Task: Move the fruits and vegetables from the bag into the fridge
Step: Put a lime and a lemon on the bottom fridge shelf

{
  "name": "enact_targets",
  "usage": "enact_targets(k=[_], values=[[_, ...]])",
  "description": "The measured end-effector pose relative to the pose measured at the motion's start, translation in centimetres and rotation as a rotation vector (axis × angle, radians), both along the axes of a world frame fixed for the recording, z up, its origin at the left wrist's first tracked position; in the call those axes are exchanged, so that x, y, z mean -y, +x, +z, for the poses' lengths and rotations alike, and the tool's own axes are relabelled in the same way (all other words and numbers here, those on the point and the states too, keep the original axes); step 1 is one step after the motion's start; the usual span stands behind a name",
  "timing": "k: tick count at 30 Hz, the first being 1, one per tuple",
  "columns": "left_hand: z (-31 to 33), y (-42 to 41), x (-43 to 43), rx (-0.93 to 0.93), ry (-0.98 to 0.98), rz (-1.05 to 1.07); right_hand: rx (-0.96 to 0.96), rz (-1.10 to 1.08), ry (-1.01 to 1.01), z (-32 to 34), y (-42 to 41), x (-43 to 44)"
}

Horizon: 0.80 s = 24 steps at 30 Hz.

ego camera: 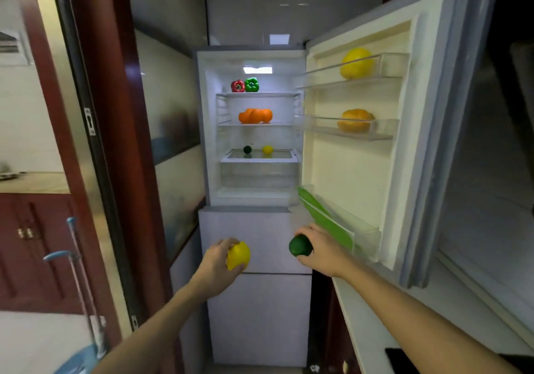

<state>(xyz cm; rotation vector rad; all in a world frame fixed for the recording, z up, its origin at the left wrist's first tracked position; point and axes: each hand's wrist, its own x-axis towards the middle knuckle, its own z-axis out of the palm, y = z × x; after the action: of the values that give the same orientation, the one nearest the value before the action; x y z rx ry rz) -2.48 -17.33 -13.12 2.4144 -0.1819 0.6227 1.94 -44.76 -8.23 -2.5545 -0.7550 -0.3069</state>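
left hand (215,264): grasping round yellow lemon (238,255), raised toward fridge (208,131)
right hand (323,251): grasping dark green lime (300,245), ready for shelving

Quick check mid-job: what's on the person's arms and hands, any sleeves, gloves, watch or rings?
Nothing worn shows. The left hand and right hand are gloveless, and both forearms run uncovered to the frame's lower edge, no sleeve in view. No watch or bracelet shows; the picture is too soft to rule out a thin ring.

head view | worn at head height, faces forward and slightly down | fridge (260,310) near at 12 o'clock | door (361,171) open at 2 o'clock
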Motion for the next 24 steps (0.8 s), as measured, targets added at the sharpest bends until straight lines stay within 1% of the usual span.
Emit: enact_targets(k=[4,9,15,18,24], values=[[0.3,1.1,-2.5,0.021,0.016,0.049,-0.006,0.019,-0.016,0.2,2.2,-1.6],[0.1,3.7,-4.8,0.025,-0.012,0.073,-0.025,0.018,-0.019,0.3,5.1,-3.4],[0.6,8.9,-7.7,0.034,-0.019,0.026,-0.028,-0.017,0.041,1.1,10.1,-5.8],[1.3,12.0,-10.0,0.03,-0.039,0.005,-0.001,-0.041,0.047,1.6,12.7,-7.6],[2.7,17.9,-14.1,0.045,-0.014,-0.044,0.036,-0.081,0.028,2.8,17.3,-11.4]])
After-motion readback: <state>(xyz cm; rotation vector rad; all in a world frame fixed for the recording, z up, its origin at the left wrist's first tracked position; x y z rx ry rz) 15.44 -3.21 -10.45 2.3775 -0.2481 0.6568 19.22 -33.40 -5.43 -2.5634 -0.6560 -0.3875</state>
